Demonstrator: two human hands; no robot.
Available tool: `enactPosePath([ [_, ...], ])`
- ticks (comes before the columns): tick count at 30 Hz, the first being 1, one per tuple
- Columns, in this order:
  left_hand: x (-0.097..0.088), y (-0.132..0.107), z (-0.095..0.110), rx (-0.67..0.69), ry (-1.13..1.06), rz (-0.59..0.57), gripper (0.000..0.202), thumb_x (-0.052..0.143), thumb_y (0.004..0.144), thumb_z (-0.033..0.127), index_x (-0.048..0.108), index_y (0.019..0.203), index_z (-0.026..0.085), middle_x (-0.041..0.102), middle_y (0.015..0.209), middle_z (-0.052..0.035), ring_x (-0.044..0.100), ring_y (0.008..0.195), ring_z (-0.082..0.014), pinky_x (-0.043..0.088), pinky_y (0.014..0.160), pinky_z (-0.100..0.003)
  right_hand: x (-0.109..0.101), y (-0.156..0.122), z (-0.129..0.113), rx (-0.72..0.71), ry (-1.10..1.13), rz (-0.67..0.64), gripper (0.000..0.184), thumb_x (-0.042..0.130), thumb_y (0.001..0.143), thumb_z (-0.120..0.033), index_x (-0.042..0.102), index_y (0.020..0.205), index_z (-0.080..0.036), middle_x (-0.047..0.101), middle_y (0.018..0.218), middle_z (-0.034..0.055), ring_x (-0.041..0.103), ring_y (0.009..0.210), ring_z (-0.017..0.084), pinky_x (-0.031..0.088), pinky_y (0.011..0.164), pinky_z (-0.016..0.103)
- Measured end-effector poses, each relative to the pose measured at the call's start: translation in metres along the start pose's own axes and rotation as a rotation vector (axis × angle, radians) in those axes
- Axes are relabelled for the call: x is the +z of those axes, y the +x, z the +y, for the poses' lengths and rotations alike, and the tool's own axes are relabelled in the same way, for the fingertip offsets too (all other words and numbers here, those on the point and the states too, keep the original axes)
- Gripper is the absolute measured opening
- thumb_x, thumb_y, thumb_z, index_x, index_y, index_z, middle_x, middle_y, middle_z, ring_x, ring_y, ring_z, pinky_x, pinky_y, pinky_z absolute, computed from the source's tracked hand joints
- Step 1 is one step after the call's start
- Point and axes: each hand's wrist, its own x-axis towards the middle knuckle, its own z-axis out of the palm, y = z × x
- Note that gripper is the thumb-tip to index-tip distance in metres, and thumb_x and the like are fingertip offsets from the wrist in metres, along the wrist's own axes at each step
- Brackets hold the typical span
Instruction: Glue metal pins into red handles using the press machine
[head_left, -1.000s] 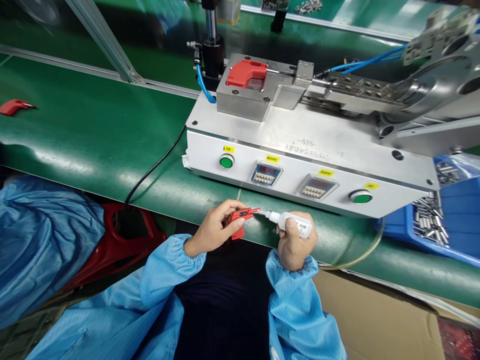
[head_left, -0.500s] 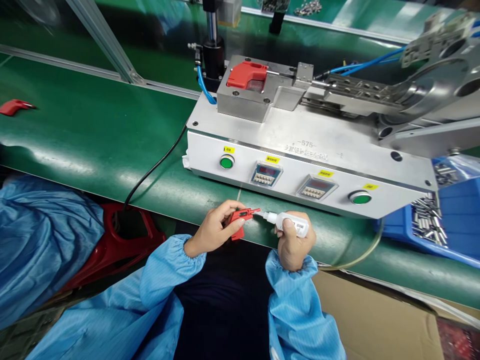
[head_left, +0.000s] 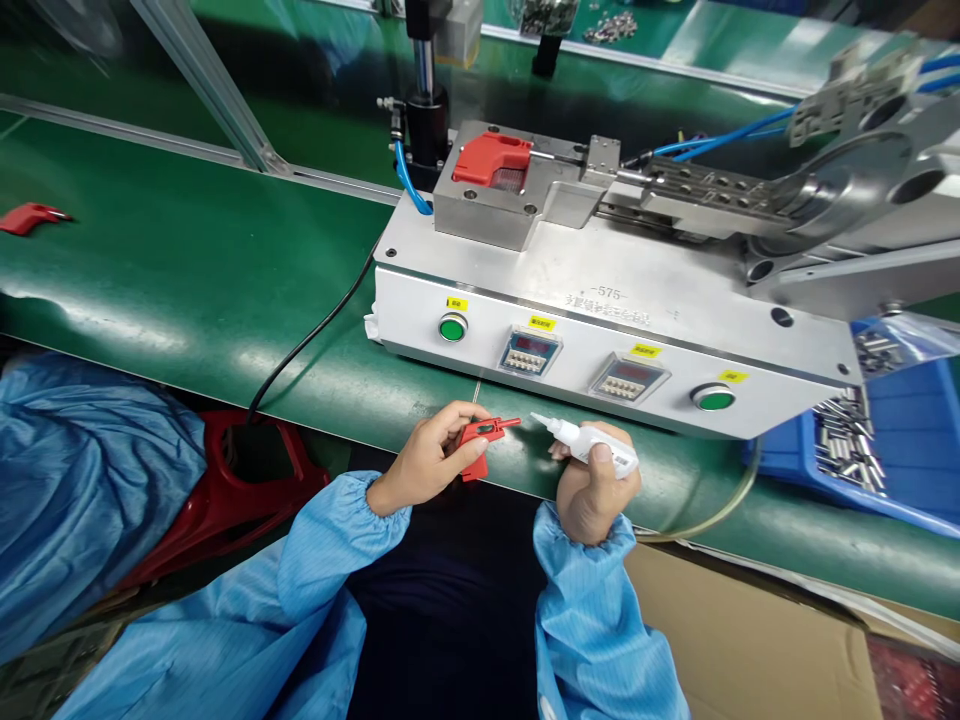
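Near the front edge of the green bench, my left hand (head_left: 429, 455) grips a red plastic handle part (head_left: 477, 447), its thin tip pointing right. A thin metal rod (head_left: 477, 391) shows just above those fingers. My right hand (head_left: 596, 492) is closed around a small white squeeze bottle (head_left: 602, 451) with a narrow nozzle. The nozzle points left toward the red tip, with a small gap between them. Behind both hands stands a bench machine (head_left: 570, 330). Another red handle part (head_left: 492, 158) lies in its metal fixture (head_left: 487, 222).
A blue bin (head_left: 911, 420) of metal cylinders (head_left: 847, 445) stands at the right. Another red handle (head_left: 31, 217) lies far left on the bench (head_left: 187, 270). A red stool (head_left: 225, 490) and a person's blue sleeve (head_left: 97, 470) are at lower left. A cardboard box (head_left: 735, 640) is at lower right.
My right hand has drawn the bottle slightly to the right, so its nozzle is now apart from the red tip. My left hand has barely moved.
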Motion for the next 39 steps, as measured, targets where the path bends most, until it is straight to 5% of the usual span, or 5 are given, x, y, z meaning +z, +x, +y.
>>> enactPosePath([
  [7, 0.001, 0.008, 0.001, -0.129, -0.142, -0.085, 0.046, 0.072, 0.094, 0.056, 0.066, 0.117, 0.017, 0.069, 0.088, -0.0041, 0.061, 0.073, -0.0154, 0.048, 0.066, -0.025, -0.010, -0.001, -0.003, 0.155, 0.010, -0.308, 0.036, 0.079, 0.086, -0.050, 0.064, 0.107, -0.025, 0.080, 0.105, 0.0096, 0.074, 0.094, 0.025, 0.058, 0.083, 0.039],
  [17, -0.014, 0.008, -0.015, -0.351, -0.247, -0.159, 0.065, 0.078, 0.085, 0.067, 0.060, 0.128, 0.022, 0.052, 0.078, 0.0017, 0.038, 0.059, -0.0102, 0.029, 0.052, -0.020, -0.007, -0.011, -0.005, -0.019, -0.225, -0.339, 0.022, 0.061, 0.085, -0.019, 0.062, 0.107, -0.024, 0.077, 0.112, 0.0059, 0.071, 0.108, 0.021, 0.053, 0.101, 0.037],
  [27, -0.038, 0.020, -0.008, -0.113, 0.196, 0.009, 0.060, 0.077, 0.078, 0.070, 0.063, 0.113, 0.023, 0.058, 0.081, 0.0025, 0.045, 0.059, -0.0129, 0.039, 0.055, -0.024, -0.005, -0.023, -0.002, -0.154, -0.392, -0.215, 0.066, 0.053, 0.071, -0.004, 0.060, 0.132, -0.027, 0.073, 0.126, 0.0053, 0.068, 0.121, 0.023, 0.052, 0.109, 0.040],
  [34, -0.054, 0.028, -0.027, -0.065, 0.266, 0.119, 0.072, 0.075, 0.070, 0.084, 0.067, 0.106, 0.022, 0.065, 0.078, -0.0007, 0.057, 0.065, -0.0201, 0.049, 0.060, -0.030, -0.100, -0.021, -0.052, -0.202, -0.411, 0.054, 0.025, 0.061, 0.091, -0.024, 0.071, 0.114, -0.024, 0.075, 0.102, 0.0062, 0.073, 0.097, 0.022, 0.061, 0.087, 0.037],
  [39, -0.050, 0.024, -0.033, -0.034, 0.244, 0.142, 0.067, 0.073, 0.075, 0.081, 0.066, 0.107, 0.023, 0.062, 0.076, 0.0014, 0.052, 0.061, -0.0174, 0.047, 0.059, -0.028, -0.185, 0.068, -0.130, -0.261, -0.660, 0.172, 0.022, 0.076, 0.084, -0.039, 0.076, 0.093, -0.019, 0.075, 0.086, 0.0057, 0.069, 0.082, 0.021, 0.058, 0.076, 0.036],
])
